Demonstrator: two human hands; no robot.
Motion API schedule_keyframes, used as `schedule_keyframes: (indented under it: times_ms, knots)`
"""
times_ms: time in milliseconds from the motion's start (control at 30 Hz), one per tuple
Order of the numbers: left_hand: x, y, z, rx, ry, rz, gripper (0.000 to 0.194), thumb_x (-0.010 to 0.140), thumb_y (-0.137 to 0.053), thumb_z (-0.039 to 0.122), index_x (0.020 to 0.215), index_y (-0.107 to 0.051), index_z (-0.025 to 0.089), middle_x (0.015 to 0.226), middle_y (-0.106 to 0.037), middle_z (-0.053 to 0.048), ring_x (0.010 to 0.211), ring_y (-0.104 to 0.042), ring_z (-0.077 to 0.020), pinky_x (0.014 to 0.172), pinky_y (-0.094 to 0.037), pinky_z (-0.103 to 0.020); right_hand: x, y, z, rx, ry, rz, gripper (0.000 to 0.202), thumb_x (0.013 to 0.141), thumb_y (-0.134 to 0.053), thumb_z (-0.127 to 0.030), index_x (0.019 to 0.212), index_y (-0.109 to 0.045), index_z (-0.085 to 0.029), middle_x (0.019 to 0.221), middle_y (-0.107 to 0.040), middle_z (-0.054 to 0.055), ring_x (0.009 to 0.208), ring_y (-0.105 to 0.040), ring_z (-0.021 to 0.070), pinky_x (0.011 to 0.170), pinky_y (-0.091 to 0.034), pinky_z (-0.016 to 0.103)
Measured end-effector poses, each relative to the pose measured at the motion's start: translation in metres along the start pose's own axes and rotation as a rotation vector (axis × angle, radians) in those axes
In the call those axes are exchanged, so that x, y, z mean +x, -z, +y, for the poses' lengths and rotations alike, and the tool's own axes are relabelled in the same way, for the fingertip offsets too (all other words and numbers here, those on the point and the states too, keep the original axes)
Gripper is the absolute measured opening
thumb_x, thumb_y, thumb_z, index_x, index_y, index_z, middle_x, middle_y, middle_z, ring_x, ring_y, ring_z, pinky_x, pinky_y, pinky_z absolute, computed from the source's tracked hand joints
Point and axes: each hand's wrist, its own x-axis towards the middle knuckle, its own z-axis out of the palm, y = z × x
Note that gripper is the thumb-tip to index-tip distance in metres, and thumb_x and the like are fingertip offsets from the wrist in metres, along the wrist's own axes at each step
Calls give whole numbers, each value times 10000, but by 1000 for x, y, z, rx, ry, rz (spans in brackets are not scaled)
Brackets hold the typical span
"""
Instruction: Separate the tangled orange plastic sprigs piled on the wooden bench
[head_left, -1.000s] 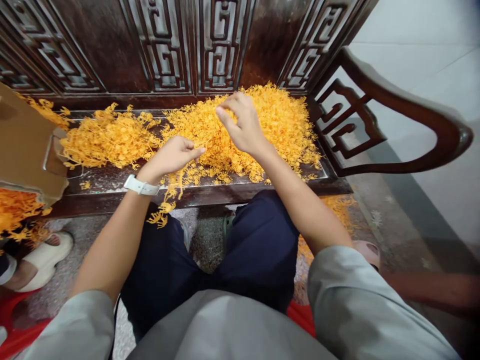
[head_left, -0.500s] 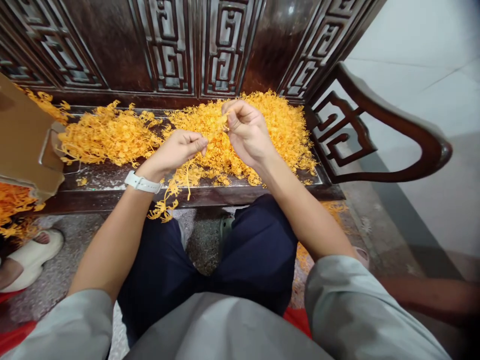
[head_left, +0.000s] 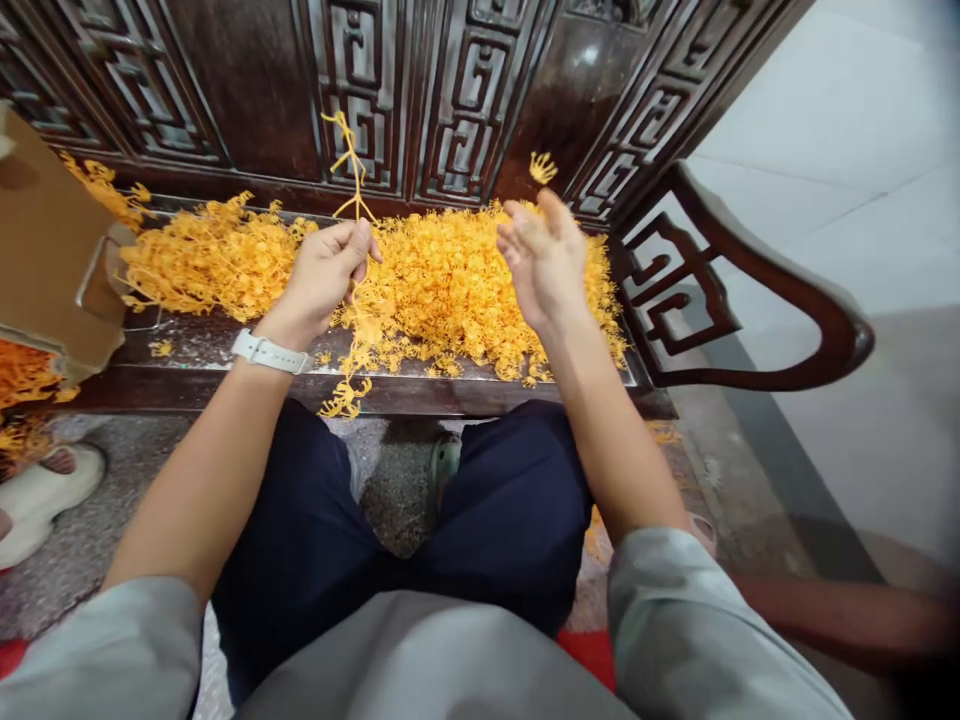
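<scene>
My left hand (head_left: 326, 272), with a pale watch on its wrist, is closed in a pinch on a thin yellow-orange branched stem (head_left: 358, 178) that sticks up above the fingers. My right hand (head_left: 546, 262) is raised over the right side of a big pile of small yellow-orange plastic pieces (head_left: 450, 290), fingers apart. Just beyond its fingertips a single clawed piece (head_left: 542, 168) shows against the bench back, apparently in the air. Below my left hand, a string of joined pieces (head_left: 346, 397) hangs over the bench's front edge.
A looser heap of yellow-orange strands (head_left: 214, 262) lies left on the dark wooden bench (head_left: 225, 388). Beside it stands a cardboard box (head_left: 56, 250). A carved armrest (head_left: 780, 375) closes off the right end. Another person's shoe (head_left: 52, 495) is at lower left.
My hands have moved apart, the left leftward with the stem now upright in it. My right hand has opened and moved right, and a small piece has left its fingers.
</scene>
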Motion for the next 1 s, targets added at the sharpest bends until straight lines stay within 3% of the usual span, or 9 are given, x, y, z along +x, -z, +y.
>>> schedule_keyframes:
  times_ms: [100, 200, 367, 500, 567, 700, 867, 933, 1000]
  knots:
    - [-2, -13, 2, -21, 5, 26, 433, 1074, -667, 549, 804, -644, 210, 581, -449, 25, 459, -361, -107, 451, -284, -261, 3, -5, 14, 1, -132, -64, 646, 891, -713, -775, 1280, -649, -262, 1250, -714, 122, 979, -698, 209, 780, -598, 350]
    - [3, -28, 1, -66, -1, 80, 465, 1072, -649, 610, 825, -645, 217, 608, -480, 17, 495, -428, -116, 479, -335, -253, -12, -20, -2, -44, -185, -242, 562, 965, -641, -742, 1219, -684, -242, 1157, -733, 119, 922, -686, 184, 752, -577, 313]
    - [17, -44, -3, -296, 12, 143, 467, 1041, -677, 664, 877, -636, 229, 679, -525, 16, 533, -477, -105, 526, -424, -238, -33, -47, -32, -157, -75, -519, 623, 917, -722, -767, 1205, -718, -214, 1298, -725, 141, 1196, -660, 245, 991, -582, 386]
    - [22, -47, -4, -502, 40, 240, 427, 1024, -723, 635, 904, -590, 246, 724, -589, 12, 613, -588, -115, 577, -491, -219, -35, -51, -34, -72, -153, -668, 647, 953, -634, -821, 1206, -732, -234, 1442, -695, 134, 1376, -604, 289, 1152, -523, 458]
    - [23, -45, -3, -577, 75, 307, 439, 1001, -764, 624, 903, -562, 247, 747, -627, 11, 671, -646, -114, 618, -529, -207, -36, -52, -30, -54, -148, -680, 635, 865, -793, -763, 1206, -729, -231, 1405, -709, 124, 1303, -640, 278, 1116, -541, 450]
    - [22, -39, -2, -548, 130, 354, 516, 958, -761, 719, 947, -549, 250, 770, -671, 15, 632, -669, -104, 594, -537, -207, -35, -57, -23, 57, -226, -628, 654, 757, -948, -629, 1179, -682, -207, 894, -696, 9, 791, -654, 171, 767, -566, 352]
    - [17, -44, -3, -234, 128, 77, 681, 890, -652, 906, 916, -612, 227, 620, -593, 18, 364, -351, -68, 386, -209, -257, -29, -59, -29, 336, -364, -333, 627, 776, -915, -708, 1031, -596, -232, 840, -596, -35, 664, -542, 106, 611, -454, 283]
    - [14, -50, -4, -180, 102, -12, 658, 804, -808, 849, 888, -658, 215, 575, -552, 29, 381, -308, -62, 402, -161, -249, -28, -56, -33, 371, -401, -289, 650, 803, -850, -794, 1008, -586, -237, 803, -543, -37, 648, -476, 102, 578, -389, 267]
    - [12, -55, -6, -145, 47, -7, 568, 728, -966, 688, 912, -712, 215, 558, -524, 45, 421, -342, -71, 419, -173, -228, -28, -54, -35, 370, -440, -318, 697, 856, -694, -910, 1006, -592, -238, 748, -478, -38, 619, -399, 106, 560, -327, 263]
